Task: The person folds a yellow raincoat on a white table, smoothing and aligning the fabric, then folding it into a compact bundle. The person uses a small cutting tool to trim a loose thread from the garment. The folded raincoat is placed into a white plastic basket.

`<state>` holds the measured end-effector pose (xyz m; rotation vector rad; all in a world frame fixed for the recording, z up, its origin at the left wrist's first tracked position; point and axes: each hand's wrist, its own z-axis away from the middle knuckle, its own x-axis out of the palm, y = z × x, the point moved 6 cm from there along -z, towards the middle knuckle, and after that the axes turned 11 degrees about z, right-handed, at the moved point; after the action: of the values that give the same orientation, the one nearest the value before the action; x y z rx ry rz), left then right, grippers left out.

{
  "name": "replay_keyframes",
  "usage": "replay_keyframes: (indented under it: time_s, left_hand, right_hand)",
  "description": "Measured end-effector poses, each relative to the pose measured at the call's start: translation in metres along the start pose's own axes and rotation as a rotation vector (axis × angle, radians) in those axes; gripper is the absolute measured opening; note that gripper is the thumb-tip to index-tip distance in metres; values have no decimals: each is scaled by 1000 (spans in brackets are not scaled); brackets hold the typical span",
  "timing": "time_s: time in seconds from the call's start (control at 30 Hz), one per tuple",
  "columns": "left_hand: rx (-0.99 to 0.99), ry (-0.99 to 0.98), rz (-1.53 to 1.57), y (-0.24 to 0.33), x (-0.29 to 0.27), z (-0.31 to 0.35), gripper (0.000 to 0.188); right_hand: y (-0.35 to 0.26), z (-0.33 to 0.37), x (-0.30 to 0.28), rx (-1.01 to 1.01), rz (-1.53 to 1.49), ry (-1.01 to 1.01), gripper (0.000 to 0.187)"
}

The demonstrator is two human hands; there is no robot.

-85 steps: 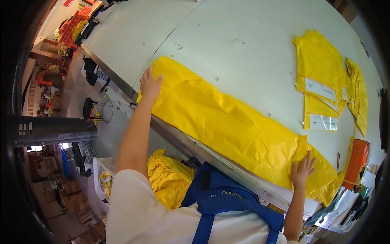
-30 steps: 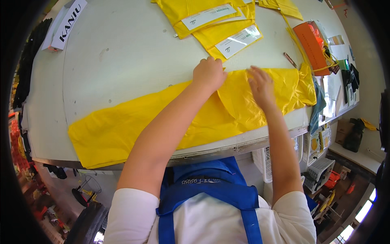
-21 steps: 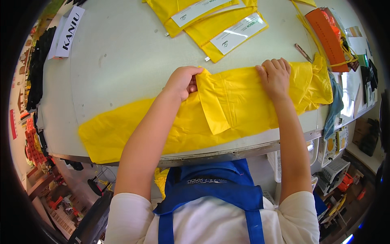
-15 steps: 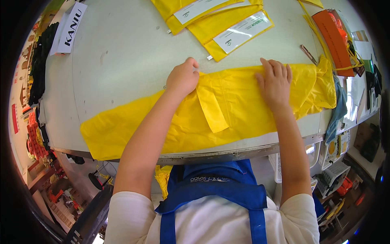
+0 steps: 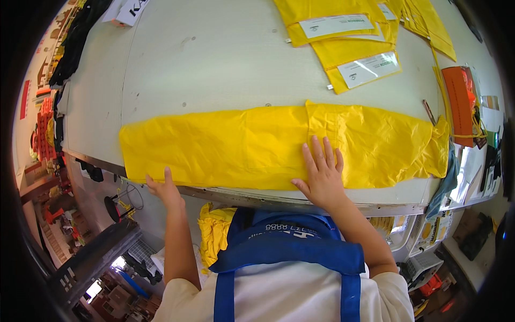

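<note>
Reading the view as a clock with twelve at the far side, a blue apron [image 5: 289,256] is nearest, between five and six. At seven, below the worktop [image 5: 214,64], lies a crumpled yellow bundle [image 5: 214,228].

The left hand [image 5: 166,192], between eight and nine, has thumb and fingers parted at the near edge of the long folded yellow cloth [image 5: 214,147]; whether it touches that edge is unclear. The right hand [image 5: 323,174], just past three, lies palm down on the cloth, fingers spread.

The cloth runs from nine to three along the worktop's near side, flatter toward nine, more creased and gathered toward three. Such thin, glossy material probably slides easily, so a broad, light palm should serve better than fingertips; anchoring the layers with the right hand while the left evens the near edge would likely keep the fold straight, air being pushed toward the ends.

Farther off, labelled yellow pouches [image 5: 322,59] lie at one, an orange box [image 5: 458,102] between two and three.
</note>
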<state>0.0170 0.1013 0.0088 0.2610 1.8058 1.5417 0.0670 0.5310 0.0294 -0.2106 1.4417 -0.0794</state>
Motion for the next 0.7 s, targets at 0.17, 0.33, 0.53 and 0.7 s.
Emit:
replay_keyframes:
  time_s: [0.17,0.33,0.53,0.7]
  left_hand:
    - [-621,-141,623,-81,-28,-6,36]
    - [-959,-134,809,-71,-17,-16,30]
    - [-361,-360,1056,17,-13,-39,43]
    - [189,-769,1106,245,22,61,47]
  right_hand:
    - [-13,-3,29,9,81,11,82]
    - [-38,21,14,13,-1,46,98]
    - [-38,34,39,68,14,93,95]
    - [-37,36,63,41,-53,163,82]
